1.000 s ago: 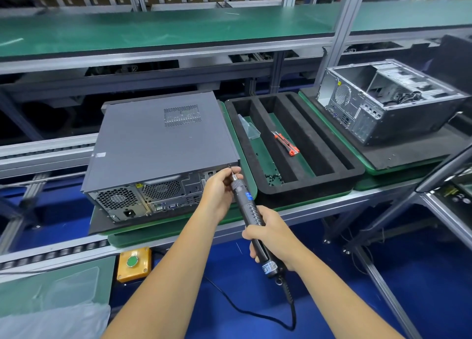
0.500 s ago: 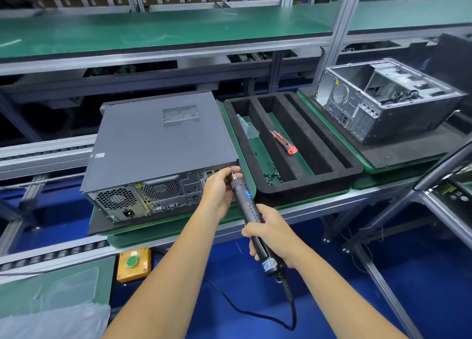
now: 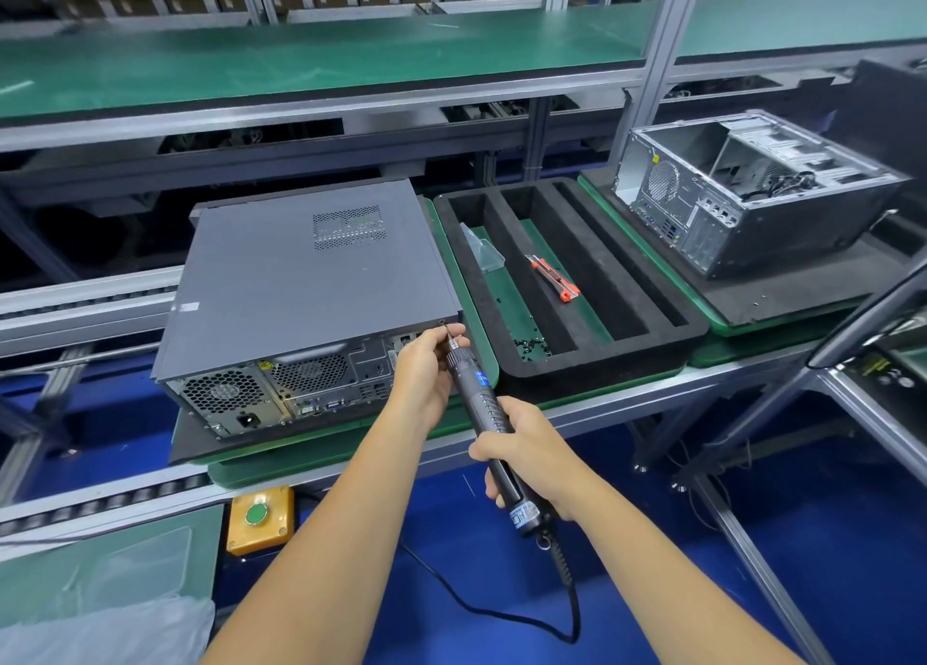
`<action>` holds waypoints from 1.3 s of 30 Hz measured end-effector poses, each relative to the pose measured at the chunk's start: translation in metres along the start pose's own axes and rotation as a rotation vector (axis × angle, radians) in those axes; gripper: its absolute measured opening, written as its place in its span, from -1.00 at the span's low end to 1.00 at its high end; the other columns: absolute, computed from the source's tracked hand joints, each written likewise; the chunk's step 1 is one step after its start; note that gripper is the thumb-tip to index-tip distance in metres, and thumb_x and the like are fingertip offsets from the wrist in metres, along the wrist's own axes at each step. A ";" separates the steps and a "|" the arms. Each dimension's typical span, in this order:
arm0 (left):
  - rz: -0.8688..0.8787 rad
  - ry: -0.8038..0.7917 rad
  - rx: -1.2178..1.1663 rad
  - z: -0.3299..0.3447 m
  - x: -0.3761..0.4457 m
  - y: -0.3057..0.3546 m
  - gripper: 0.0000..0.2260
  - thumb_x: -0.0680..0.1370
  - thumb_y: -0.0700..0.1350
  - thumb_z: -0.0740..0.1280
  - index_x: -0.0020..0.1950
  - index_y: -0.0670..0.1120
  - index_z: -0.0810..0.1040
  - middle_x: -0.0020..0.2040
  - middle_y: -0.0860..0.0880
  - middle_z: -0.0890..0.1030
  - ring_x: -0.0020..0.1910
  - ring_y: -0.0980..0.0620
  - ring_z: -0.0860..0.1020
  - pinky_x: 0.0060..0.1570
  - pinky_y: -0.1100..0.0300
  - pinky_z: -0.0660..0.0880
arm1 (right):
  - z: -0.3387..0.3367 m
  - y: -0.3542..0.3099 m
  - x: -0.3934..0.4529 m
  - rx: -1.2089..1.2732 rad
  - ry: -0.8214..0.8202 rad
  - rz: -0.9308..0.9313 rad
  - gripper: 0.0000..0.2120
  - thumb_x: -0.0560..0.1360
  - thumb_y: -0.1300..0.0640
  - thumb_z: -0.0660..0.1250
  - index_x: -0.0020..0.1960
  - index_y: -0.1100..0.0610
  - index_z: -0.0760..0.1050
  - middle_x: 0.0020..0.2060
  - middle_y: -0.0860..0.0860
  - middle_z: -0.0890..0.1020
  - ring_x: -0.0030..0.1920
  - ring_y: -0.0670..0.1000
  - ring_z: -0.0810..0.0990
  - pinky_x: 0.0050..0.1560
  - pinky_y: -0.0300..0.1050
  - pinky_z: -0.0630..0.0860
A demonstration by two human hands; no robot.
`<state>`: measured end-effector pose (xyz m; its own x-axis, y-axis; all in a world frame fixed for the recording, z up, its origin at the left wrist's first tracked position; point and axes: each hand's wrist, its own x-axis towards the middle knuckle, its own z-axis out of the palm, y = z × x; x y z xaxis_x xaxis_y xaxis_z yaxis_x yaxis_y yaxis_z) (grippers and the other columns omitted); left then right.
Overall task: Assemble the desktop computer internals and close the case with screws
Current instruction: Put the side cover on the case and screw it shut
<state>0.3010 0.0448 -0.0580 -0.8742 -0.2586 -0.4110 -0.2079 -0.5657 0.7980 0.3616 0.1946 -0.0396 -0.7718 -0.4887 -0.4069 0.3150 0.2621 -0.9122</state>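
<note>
A long bench with an aluminium frame and green mats runs across the view, cut off at both sides. On its left part a closed grey computer case lies flat on a dark pad, rear panel toward the person, with fan grilles and ports showing; its far end is hidden by its own lid. To the right, well apart, a second open case sits on another dark pad, its inside a tangle of metal and wires too dim to sort out. Between the two lies a black foam tray with long slots: one slot holds a red utility knife, another a clear plastic bag and, at its near end, a scatter of small dark screws too small to count.

The right hand grips the black barrel of an electric screwdriver, fingers curled round it; its cable hangs down over the blue floor. The left hand pinches the tool near the bit, whose tip sits just beside a screw hole at the rear upper right corner of the closed case. Whether a screw sits on the bit is hidden by the fingertips. A yellow box with a green button hangs below the bench edge.
</note>
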 end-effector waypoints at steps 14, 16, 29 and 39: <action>0.030 0.008 -0.050 -0.005 0.007 -0.005 -0.81 0.59 -0.15 0.24 -0.08 -0.14 0.65 -0.28 -0.01 0.66 -0.24 0.05 0.56 -0.21 0.17 0.51 | 0.005 -0.005 0.001 -0.235 0.082 -0.024 -0.74 0.41 0.18 0.37 0.04 0.09 0.36 -0.20 0.08 0.49 -0.50 -0.04 0.53 -0.46 -0.17 0.51; 0.018 0.000 -0.060 -0.006 0.007 -0.003 -0.80 0.60 -0.14 0.24 -0.07 -0.14 0.64 -0.28 -0.02 0.67 -0.23 0.04 0.56 -0.20 0.17 0.50 | 0.007 -0.006 0.001 -0.246 0.089 -0.024 -0.74 0.41 0.17 0.37 0.04 0.10 0.36 -0.20 0.07 0.49 -0.51 -0.05 0.53 -0.47 -0.18 0.51; -0.038 -0.030 -0.062 -0.008 0.002 0.002 -0.82 0.60 -0.12 0.26 -0.05 -0.15 0.63 -0.20 -0.05 0.68 -0.21 0.05 0.58 -0.21 0.17 0.50 | 0.010 -0.009 0.005 -0.033 0.061 0.022 -0.78 0.41 0.22 0.35 0.01 0.11 0.38 -0.33 0.11 0.51 -0.47 0.06 0.56 -0.45 -0.12 0.52; -0.033 -0.011 -0.054 -0.009 0.001 0.004 -0.81 0.61 -0.13 0.24 -0.06 -0.13 0.62 -0.21 -0.03 0.70 -0.34 0.13 0.62 -0.35 0.27 0.51 | 0.011 -0.006 0.005 0.021 0.052 0.034 -0.69 0.39 0.19 0.39 0.09 0.09 0.41 -0.29 0.14 0.54 -0.44 0.04 0.58 -0.43 -0.11 0.54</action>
<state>0.3036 0.0352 -0.0588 -0.8720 -0.2308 -0.4318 -0.2132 -0.6150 0.7592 0.3619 0.1812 -0.0372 -0.7881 -0.4358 -0.4347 0.3523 0.2598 -0.8991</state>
